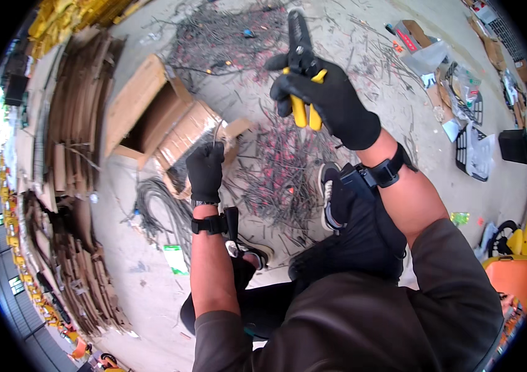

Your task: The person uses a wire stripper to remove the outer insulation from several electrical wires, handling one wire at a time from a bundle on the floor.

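Observation:
My right hand (pixel 333 95), in a black glove, holds a pair of wire strippers (pixel 301 51) with dark jaws and yellow handles. The tool points away from me, and its handles stand somewhat apart. In its black glove, my left hand (pixel 205 169) is closed around a thin grey cable (pixel 218 131), whose end sticks up above the fist. Most of that cable is hidden by the glove. Just beyond the left hand is a taped cardboard box (pixel 170 125) on its side. Below and between both hands lies a heap of short cut cable pieces (pixel 282 172), grey with some pink bits.
A bundle of long grey cables (pixel 152 209) lies left of my foot. Another tangle of cables (pixel 240 37) spreads across the floor ahead. Stacked flattened cardboard (pixel 77 111) lines the left side. Black plastic crates (pixel 472 151) and packaging scraps lie at right.

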`<state>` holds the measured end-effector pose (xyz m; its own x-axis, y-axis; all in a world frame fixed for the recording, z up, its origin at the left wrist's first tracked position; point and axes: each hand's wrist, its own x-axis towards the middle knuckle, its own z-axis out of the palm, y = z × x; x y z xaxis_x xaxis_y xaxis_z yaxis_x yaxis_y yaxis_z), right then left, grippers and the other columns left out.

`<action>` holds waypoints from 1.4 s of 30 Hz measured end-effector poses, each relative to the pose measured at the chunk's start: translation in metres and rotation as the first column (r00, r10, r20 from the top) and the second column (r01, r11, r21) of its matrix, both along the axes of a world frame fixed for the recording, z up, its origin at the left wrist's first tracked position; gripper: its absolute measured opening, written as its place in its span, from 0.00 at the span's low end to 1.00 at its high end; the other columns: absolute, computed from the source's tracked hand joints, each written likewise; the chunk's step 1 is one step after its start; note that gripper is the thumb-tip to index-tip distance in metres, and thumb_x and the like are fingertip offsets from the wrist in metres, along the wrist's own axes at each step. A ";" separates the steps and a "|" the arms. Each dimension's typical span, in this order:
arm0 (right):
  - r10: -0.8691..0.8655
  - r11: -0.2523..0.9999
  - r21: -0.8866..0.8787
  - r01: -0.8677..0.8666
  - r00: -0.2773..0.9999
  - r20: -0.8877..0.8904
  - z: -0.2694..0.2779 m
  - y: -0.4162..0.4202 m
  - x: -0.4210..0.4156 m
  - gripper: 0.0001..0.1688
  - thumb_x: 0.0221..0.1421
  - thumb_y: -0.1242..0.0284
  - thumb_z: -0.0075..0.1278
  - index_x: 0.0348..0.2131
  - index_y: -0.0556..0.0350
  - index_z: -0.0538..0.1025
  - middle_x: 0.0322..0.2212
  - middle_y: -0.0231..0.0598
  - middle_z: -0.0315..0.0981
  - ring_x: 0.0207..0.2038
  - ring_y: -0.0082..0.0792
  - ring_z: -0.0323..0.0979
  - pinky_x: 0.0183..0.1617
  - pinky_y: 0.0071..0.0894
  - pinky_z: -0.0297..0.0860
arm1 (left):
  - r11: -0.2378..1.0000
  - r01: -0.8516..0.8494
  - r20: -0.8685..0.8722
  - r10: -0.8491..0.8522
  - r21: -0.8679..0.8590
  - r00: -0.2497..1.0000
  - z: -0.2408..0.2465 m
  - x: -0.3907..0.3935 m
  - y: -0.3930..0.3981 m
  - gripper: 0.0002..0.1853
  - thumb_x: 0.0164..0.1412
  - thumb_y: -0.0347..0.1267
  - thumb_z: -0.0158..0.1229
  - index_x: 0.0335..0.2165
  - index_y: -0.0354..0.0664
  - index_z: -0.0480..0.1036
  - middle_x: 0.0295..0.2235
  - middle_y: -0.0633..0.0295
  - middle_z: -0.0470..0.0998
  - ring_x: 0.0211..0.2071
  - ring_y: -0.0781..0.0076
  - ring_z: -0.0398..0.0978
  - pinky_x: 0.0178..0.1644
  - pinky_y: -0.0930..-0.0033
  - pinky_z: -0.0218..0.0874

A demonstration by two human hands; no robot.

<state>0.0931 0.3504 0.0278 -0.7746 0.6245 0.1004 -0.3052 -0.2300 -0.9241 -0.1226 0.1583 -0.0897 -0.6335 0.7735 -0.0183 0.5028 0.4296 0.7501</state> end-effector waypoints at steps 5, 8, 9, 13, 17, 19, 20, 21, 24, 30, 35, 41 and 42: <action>0.185 0.982 -0.027 -0.185 0.983 0.020 -0.015 -0.010 -0.010 0.17 0.64 0.73 0.49 0.50 0.61 0.70 0.30 0.35 0.75 0.30 0.22 0.72 0.35 0.25 0.71 | 0.967 -0.145 0.281 0.082 0.209 0.956 0.079 0.007 -0.004 0.14 0.63 0.37 0.57 0.36 0.35 0.80 0.21 0.64 0.77 0.14 0.84 0.64 0.19 0.77 0.54; 0.168 0.896 0.378 -0.235 0.965 0.203 -0.025 -0.014 -0.014 0.19 0.62 0.71 0.51 0.51 0.59 0.72 0.30 0.35 0.75 0.31 0.23 0.72 0.36 0.29 0.71 | 0.962 -0.148 0.315 0.072 0.227 0.946 0.108 0.017 -0.018 0.17 0.65 0.39 0.57 0.37 0.33 0.80 0.19 0.67 0.75 0.14 0.85 0.63 0.19 0.79 0.53; 0.115 0.794 0.547 -0.263 0.950 0.289 -0.026 -0.017 -0.014 0.20 0.61 0.70 0.51 0.51 0.58 0.72 0.30 0.36 0.76 0.31 0.24 0.72 0.37 0.31 0.71 | 0.975 -0.138 0.257 0.091 0.173 0.962 0.116 0.025 -0.025 0.17 0.65 0.39 0.57 0.38 0.33 0.80 0.18 0.68 0.74 0.14 0.86 0.62 0.19 0.79 0.53; -0.032 0.521 0.777 -0.353 0.902 0.431 -0.031 -0.039 -0.012 0.20 0.58 0.67 0.51 0.49 0.55 0.74 0.36 0.51 0.77 0.40 0.51 0.76 0.44 0.47 0.70 | 0.976 -0.169 0.295 0.122 0.138 0.948 0.138 0.058 -0.045 0.15 0.63 0.36 0.58 0.40 0.35 0.79 0.17 0.69 0.73 0.13 0.86 0.62 0.17 0.79 0.52; -0.023 0.382 0.821 -0.424 0.884 0.467 -0.033 -0.060 -0.017 0.24 0.55 0.67 0.51 0.51 0.54 0.73 0.37 0.52 0.77 0.40 0.52 0.76 0.44 0.50 0.70 | 0.943 -0.230 0.434 0.108 0.239 0.894 0.131 0.072 -0.063 0.14 0.62 0.36 0.60 0.39 0.35 0.79 0.18 0.68 0.73 0.13 0.87 0.62 0.17 0.81 0.51; -0.029 0.334 0.873 -0.354 0.922 0.385 -0.037 -0.069 -0.017 0.27 0.52 0.69 0.54 0.52 0.57 0.72 0.36 0.52 0.77 0.39 0.53 0.75 0.43 0.50 0.70 | 0.943 -0.225 0.478 0.084 0.245 0.874 0.121 0.074 -0.066 0.13 0.62 0.37 0.60 0.36 0.36 0.78 0.18 0.68 0.73 0.14 0.87 0.62 0.18 0.82 0.50; -0.038 0.314 0.899 -0.305 0.942 0.333 -0.042 -0.073 -0.018 0.27 0.52 0.69 0.54 0.52 0.58 0.72 0.36 0.52 0.76 0.39 0.53 0.75 0.43 0.50 0.70 | 0.947 -0.220 0.493 0.081 0.232 0.866 0.120 0.075 -0.067 0.14 0.63 0.38 0.59 0.35 0.36 0.77 0.18 0.68 0.73 0.14 0.87 0.62 0.18 0.82 0.50; -0.041 0.295 0.920 -0.259 0.958 0.283 -0.044 -0.077 -0.019 0.27 0.51 0.70 0.55 0.51 0.59 0.72 0.36 0.52 0.76 0.39 0.53 0.75 0.43 0.50 0.70 | 0.951 -0.220 0.511 0.082 0.215 0.855 0.118 0.077 -0.067 0.15 0.63 0.39 0.59 0.33 0.36 0.76 0.18 0.68 0.73 0.15 0.87 0.62 0.19 0.83 0.50; -0.052 0.272 0.909 -0.315 0.939 0.340 -0.041 -0.078 -0.017 0.31 0.51 0.72 0.56 0.55 0.58 0.69 0.43 0.52 0.74 0.43 0.52 0.73 0.48 0.49 0.68 | 0.948 -0.236 0.585 0.069 0.214 0.808 0.116 0.085 -0.066 0.17 0.66 0.41 0.54 0.27 0.37 0.74 0.17 0.68 0.70 0.15 0.85 0.62 0.20 0.81 0.50; -0.083 0.191 0.907 -0.374 0.915 0.395 -0.045 -0.079 -0.025 0.35 0.48 0.74 0.57 0.56 0.57 0.67 0.47 0.51 0.72 0.47 0.51 0.71 0.51 0.48 0.66 | 0.950 -0.225 0.645 0.033 0.218 0.763 0.110 0.082 -0.072 0.13 0.63 0.35 0.54 0.33 0.33 0.76 0.18 0.66 0.72 0.20 0.79 0.67 0.25 0.76 0.57; -0.086 0.051 0.954 -0.294 0.951 0.298 -0.046 -0.085 -0.030 0.33 0.47 0.72 0.55 0.54 0.59 0.69 0.44 0.48 0.72 0.45 0.49 0.70 0.49 0.46 0.65 | 0.961 -0.226 0.667 0.062 0.163 0.743 0.117 0.085 -0.078 0.13 0.61 0.33 0.54 0.35 0.32 0.78 0.20 0.65 0.74 0.20 0.80 0.69 0.26 0.77 0.58; -0.064 0.040 0.965 -0.259 0.963 0.261 -0.053 -0.088 -0.030 0.34 0.43 0.72 0.57 0.53 0.59 0.70 0.45 0.47 0.68 0.46 0.47 0.68 0.48 0.47 0.65 | 0.945 -0.261 0.719 0.043 0.196 0.694 0.097 0.087 -0.080 0.11 0.61 0.32 0.58 0.38 0.34 0.78 0.22 0.65 0.77 0.21 0.84 0.70 0.23 0.81 0.58; -0.083 0.014 0.972 -0.236 0.968 0.237 -0.058 -0.089 -0.031 0.32 0.46 0.70 0.53 0.53 0.57 0.70 0.45 0.45 0.67 0.44 0.45 0.67 0.48 0.46 0.64 | 0.946 -0.266 0.721 0.051 0.188 0.691 0.098 0.087 -0.080 0.11 0.61 0.32 0.58 0.38 0.34 0.78 0.23 0.65 0.77 0.21 0.84 0.70 0.23 0.81 0.58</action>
<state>0.0624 0.2614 -0.0299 -0.9058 -0.0273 0.4227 -0.1638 0.9428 -0.2902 -0.0360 0.0781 0.0082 -0.6313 0.7048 -0.3237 -0.2706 0.1909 0.9436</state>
